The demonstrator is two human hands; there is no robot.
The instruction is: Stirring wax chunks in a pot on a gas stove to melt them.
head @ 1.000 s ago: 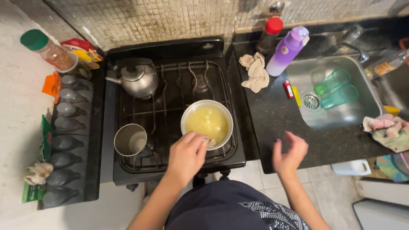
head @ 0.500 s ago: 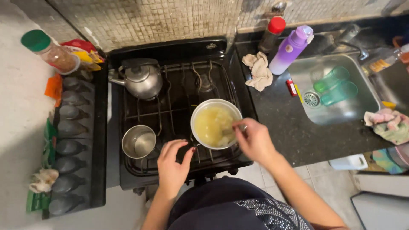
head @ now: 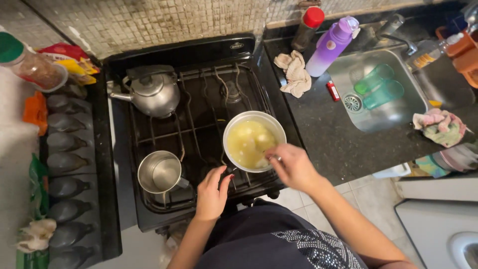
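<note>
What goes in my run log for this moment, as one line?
left hand: at pot handle | right hand: stirring utensil in pot | contents: yellow liquid | kettle: rear burner

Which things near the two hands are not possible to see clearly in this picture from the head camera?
- Tool in the right hand: the fingers hide it, so its kind and the grip are unclear.
- Pot handle: the left hand covers where it would be; contact is uncertain.
- Pot contents: yellow liquid with pale lumps, too blurred to identify.
- Burner flame: hidden under the pot.
- Green-lidded jar: cut off by the left edge.
</note>
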